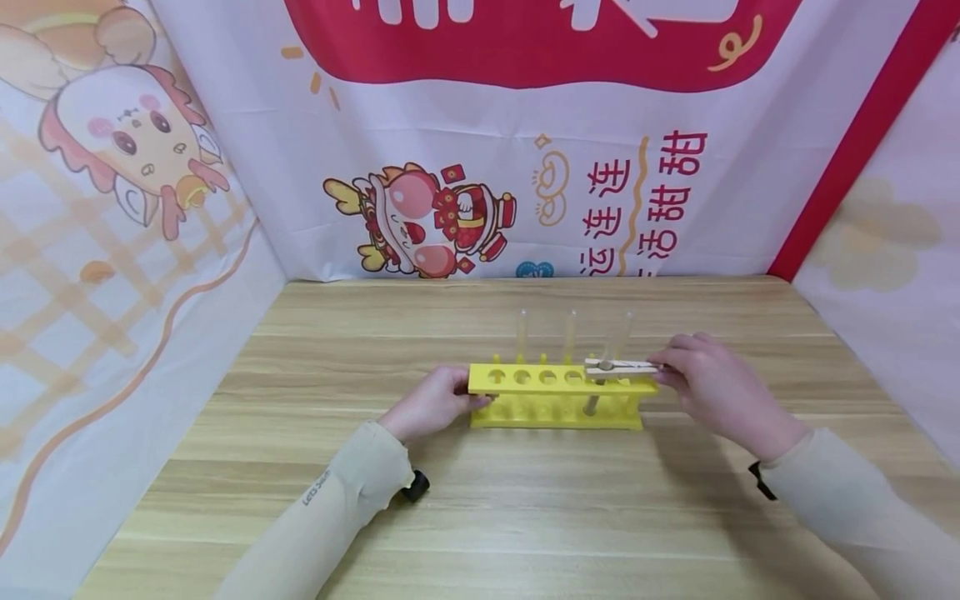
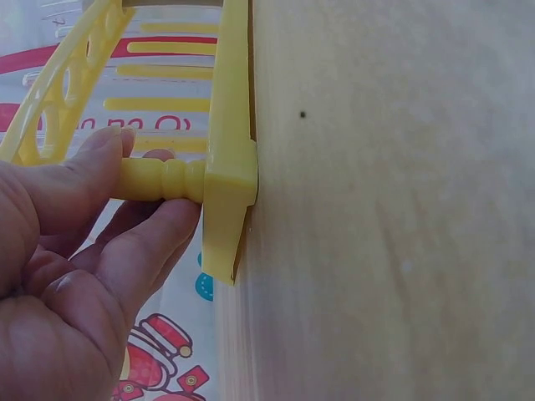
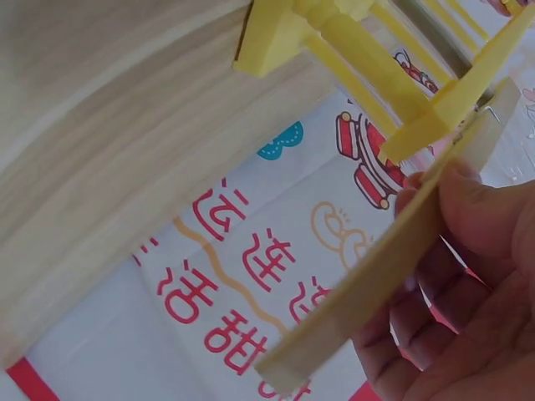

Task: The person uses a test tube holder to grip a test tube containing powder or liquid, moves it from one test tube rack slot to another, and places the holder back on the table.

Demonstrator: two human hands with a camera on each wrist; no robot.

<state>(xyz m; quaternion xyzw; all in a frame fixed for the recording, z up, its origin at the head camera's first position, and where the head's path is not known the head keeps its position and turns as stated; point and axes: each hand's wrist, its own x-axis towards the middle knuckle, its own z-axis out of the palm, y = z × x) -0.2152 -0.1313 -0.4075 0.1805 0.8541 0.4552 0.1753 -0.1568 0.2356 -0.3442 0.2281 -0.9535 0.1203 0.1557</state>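
A yellow test tube rack (image 1: 558, 422) stands on the wooden table. My left hand (image 1: 435, 404) is at its left end, and in the left wrist view thumb and fingers grip the yellow end post (image 2: 159, 180). My right hand (image 1: 716, 392) pinches a wooden test tube clamp (image 1: 637, 370) from the right. The clamp lies level just over the rack's top bar, its far end at a test tube (image 1: 591, 406) that leans in one of the right-hand holes. That tube's lower part looks greyish in the right wrist view. My palm partly hides the clamp's handle there.
Two clear test tubes (image 1: 522, 333) stand along the rack's back row, rounded ends up. Short yellow pegs (image 1: 497, 359) show beside them. A printed cloth (image 1: 450, 125) hangs behind the table (image 1: 360, 333), with more cloth on both sides.
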